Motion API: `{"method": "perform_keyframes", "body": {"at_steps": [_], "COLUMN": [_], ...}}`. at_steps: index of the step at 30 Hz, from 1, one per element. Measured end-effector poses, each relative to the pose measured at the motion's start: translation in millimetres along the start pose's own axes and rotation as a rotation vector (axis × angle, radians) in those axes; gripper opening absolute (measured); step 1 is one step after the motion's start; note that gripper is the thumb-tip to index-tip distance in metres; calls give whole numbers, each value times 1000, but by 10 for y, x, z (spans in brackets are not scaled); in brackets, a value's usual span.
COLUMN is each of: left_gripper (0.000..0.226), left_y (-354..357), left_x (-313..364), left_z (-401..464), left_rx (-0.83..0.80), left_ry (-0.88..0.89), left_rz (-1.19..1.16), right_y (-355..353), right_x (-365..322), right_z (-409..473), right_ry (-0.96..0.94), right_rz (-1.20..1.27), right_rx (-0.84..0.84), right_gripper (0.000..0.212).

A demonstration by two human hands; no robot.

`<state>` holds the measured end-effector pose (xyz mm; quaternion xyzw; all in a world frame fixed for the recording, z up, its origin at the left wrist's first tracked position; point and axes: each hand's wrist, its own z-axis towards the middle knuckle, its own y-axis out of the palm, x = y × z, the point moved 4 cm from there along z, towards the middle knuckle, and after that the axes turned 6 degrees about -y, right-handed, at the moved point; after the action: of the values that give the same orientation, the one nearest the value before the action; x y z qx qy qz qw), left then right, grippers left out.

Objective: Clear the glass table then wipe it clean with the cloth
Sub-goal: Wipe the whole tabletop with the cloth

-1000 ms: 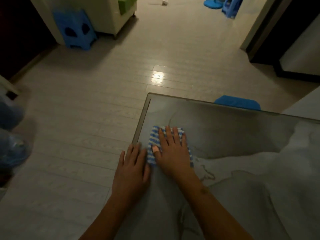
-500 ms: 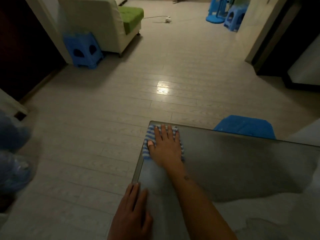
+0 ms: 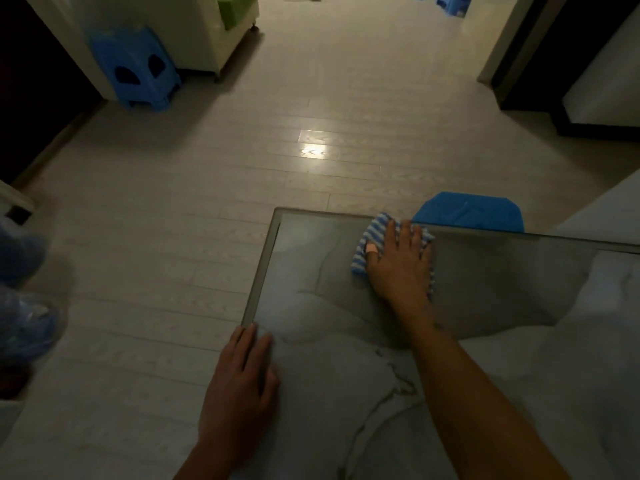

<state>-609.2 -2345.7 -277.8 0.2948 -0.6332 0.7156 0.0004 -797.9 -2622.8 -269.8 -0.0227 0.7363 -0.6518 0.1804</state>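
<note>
Left hand (image 3: 242, 382): nearest to us, we lay it flat with straight fingers on the near left edge of the table (image 3: 346, 393); it holds nothing and seems to steady us.
Table: a sheet of glass with a thin pale rim. We see pale cloth-like shapes and dark cracked lines on or through it, and cannot tell which are reflections and which lie beneath.
Right hand (image 3: 401, 268): reached out across the glass, fingers spread and fairly straight, pressing the cloth (image 3: 363, 247) down under the palm. A pinkish strip, perhaps a plaster, wraps the thumb.
Cloth: blue and white stripes, bunched into a small pad, lying on the glass at the far edge, somewhat left of the middle of what we see. Its stripes show around the fingers and along the wrist side.
Done so far: as far as we can see, nothing stands on the glass, so we judge the clearing finished and the wiping under way.
Left to do: we judge the right stretch of glass and the near part may yet need passes; in this dim light we cannot tell clean glass from smeared.
Stool (image 3: 471, 213): blue top just beyond the far edge of the table, behind the cloth.
Floor (image 3: 207, 202): pale planks with one bright glint.
Far stool (image 3: 135, 71): blue plastic, beside a cream seat with a green cushion (image 3: 235, 5).
</note>
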Motion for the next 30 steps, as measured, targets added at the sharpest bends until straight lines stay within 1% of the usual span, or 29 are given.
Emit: {"method": "perform_keyframes", "body": {"at_steps": [2, 6, 9, 12, 14, 16, 18, 20, 21, 22, 25, 26, 28, 30], "left_gripper": [53, 55, 59, 59, 61, 60, 54, 49, 47, 46, 47, 50, 57, 60], "left_y": [4, 14, 5, -13, -20, -40, -43, -39, -50, -54, -52, -52, -48, -72], "left_x": [11, 12, 41, 23, 18, 12, 8, 3, 7, 0, 22, 27, 60, 111], "left_z": [12, -42, -32, -37, -52, -62, -58, -64, -68, -69, -76, -72, -91, -112], "left_rx": [-8, -37, -69, -97, -111, -99, -80, -72, -64, -62, -89, -92, -83, -55], "left_ry": [-15, -51, -64, -74, -69, -55, -52, -38, -24, -17, -5, -1, 28, 88], "left_rz": [27, 68, 65, 27, -2, -13, -29, -26, -26, -19, 31, 57, 131, 175], "right_y": [67, 278, 385, 475, 541, 574, 554, 488, 415, 342, 68, 4, -43, -28], "right_x": [-158, -621, -930, -1096, -1110, -1055, -915, -632, -401, -119, 794, 997, 1201, 1189], "right_z": [-120, -644, -989, -1431, -1772, -2093, -2419, -2753, -2887, -2992, -3210, -3229, -3211, -3150], "right_ry": [-27, -189, -289, -352, -352, -294, -246, -207, -156, -70, 267, 325, 354, 376], "right_rz": [5, 48, 28, 41, 48, 58, 59, 23, -1, -16, -65, -69, -71, -76], "right_rx": [10, 3, -20, -22, -30, -20, -21, -52, -48, -23, 53, 48, 2, 6], "right_gripper": [68, 69, 71, 71, 71, 71, 71, 72, 72, 72, 72, 74, 78, 78]}}
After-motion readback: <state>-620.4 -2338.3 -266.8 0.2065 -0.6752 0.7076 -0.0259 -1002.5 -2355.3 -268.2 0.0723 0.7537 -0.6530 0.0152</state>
